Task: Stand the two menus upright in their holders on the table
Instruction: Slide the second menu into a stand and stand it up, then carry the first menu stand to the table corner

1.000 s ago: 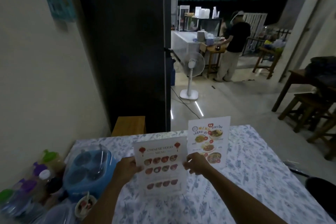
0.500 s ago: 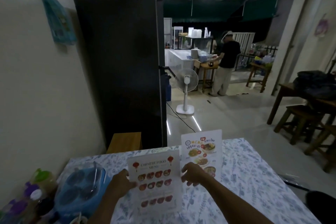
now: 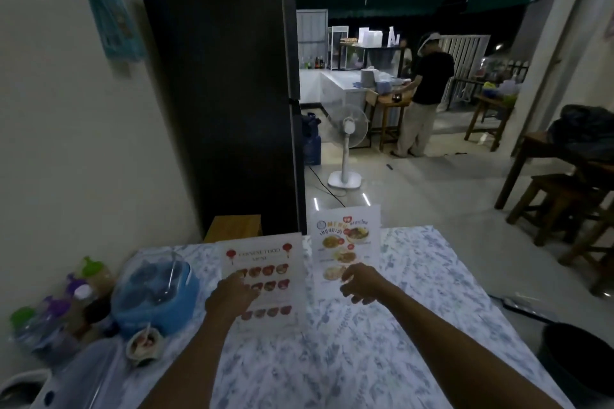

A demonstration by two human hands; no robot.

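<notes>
On the table (image 3: 415, 276), at nine o'clock, a blue container (image 3: 156, 292). The left hand (image 3: 229, 297) rests loose fingers on the Chinese food menu (image 3: 265, 276), upright, long axis vertical. At one o'clock the second menu (image 3: 345, 239) stands upright; the right hand (image 3: 362, 284), fingers spread and empty, hovers nearer it. Holders can't be made out.

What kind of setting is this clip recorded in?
Most likely a small eatery: two food menus, the Chinese food menu and a Thai menu, stand on a patterned table, beside condiment bottles, with a serving counter behind.
</notes>
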